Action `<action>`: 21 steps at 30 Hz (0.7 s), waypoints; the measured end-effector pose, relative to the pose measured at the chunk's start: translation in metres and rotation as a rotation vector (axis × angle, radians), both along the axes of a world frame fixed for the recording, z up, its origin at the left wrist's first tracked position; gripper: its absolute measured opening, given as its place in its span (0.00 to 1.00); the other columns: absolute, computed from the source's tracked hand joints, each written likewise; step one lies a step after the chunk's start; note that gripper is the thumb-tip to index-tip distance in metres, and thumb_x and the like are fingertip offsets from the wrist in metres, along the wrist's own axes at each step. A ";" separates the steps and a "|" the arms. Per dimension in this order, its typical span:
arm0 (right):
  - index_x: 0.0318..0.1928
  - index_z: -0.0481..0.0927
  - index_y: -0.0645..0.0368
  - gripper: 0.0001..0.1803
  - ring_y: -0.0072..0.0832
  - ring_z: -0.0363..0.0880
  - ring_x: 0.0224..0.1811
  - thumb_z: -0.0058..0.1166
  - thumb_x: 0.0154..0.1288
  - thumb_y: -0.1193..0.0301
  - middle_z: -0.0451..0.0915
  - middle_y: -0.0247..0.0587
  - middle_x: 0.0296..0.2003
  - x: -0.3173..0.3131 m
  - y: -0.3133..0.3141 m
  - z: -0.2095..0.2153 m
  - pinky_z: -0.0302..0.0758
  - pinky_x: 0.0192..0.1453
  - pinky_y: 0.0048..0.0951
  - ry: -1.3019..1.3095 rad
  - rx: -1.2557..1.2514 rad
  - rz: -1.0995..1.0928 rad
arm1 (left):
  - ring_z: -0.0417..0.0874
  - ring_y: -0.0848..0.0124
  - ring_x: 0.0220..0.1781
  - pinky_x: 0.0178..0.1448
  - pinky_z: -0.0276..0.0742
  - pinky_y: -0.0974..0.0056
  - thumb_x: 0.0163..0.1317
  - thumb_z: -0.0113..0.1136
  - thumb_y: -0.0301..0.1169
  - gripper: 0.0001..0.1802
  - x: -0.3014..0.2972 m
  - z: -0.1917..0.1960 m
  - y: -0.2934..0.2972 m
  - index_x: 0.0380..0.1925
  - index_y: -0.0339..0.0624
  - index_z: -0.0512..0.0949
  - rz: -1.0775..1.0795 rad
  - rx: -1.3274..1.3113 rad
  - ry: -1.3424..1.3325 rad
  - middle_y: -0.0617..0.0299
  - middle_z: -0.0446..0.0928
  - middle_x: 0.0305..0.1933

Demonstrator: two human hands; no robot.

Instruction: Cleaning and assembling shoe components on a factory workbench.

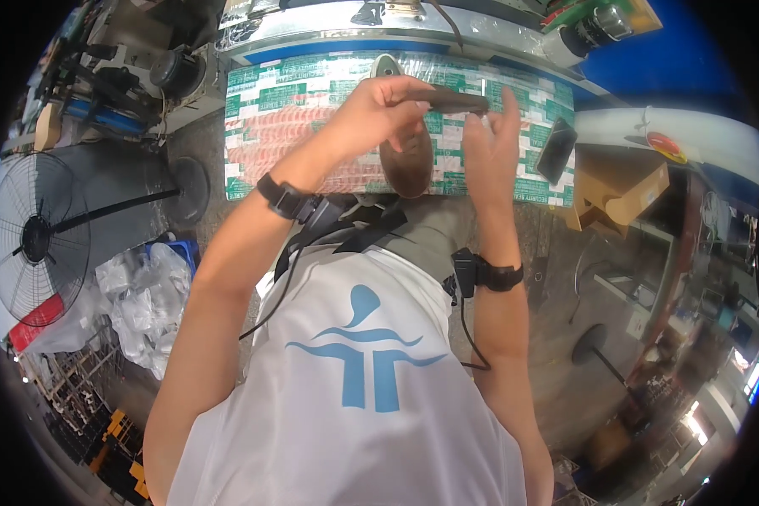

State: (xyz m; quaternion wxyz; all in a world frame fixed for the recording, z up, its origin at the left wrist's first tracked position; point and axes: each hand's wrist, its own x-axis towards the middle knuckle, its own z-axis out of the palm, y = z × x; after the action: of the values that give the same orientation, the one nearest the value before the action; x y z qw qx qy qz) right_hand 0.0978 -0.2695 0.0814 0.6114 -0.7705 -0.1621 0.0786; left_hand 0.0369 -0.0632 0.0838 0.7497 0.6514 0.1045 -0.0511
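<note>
My left hand (388, 108) is closed on one end of a dark brown flat, narrow piece (457, 100), held above the table. My right hand (491, 152) is at its other end, with the piece between thumb and raised index finger. Something small and white shows by the right thumb, too blurred to name. Beneath my hands lies a long shoe-shaped form (408, 169), brown and rounded at the near end. Its far end is grey-green with a dark spot, and my left hand hides its middle. To the right of my right hand rests a black phone (557, 150).
Green, white and red printed tape covers the table (270, 160). Behind it runs a metal machine edge (312, 38). A standing fan (38, 239) and clear plastic bags (143, 295) are at left, an open cardboard box (624, 198) at right. Cables hang from both wrist straps.
</note>
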 end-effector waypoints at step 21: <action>0.79 0.68 0.68 0.36 0.28 0.82 0.48 0.46 0.81 0.57 0.85 0.43 0.48 0.025 -0.021 0.107 0.79 0.54 0.27 -0.198 0.385 -0.095 | 0.81 0.75 0.28 0.40 0.87 0.69 0.75 0.54 0.30 0.25 0.032 0.011 0.022 0.70 0.39 0.78 -0.274 0.059 0.120 0.66 0.78 0.30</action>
State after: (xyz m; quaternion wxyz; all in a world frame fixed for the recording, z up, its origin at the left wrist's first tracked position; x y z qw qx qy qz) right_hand 0.1224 -0.2902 0.1885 0.7313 -0.6504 -0.1969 -0.0589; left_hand 0.0687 -0.0407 0.0950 0.7087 0.6771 0.0605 -0.1886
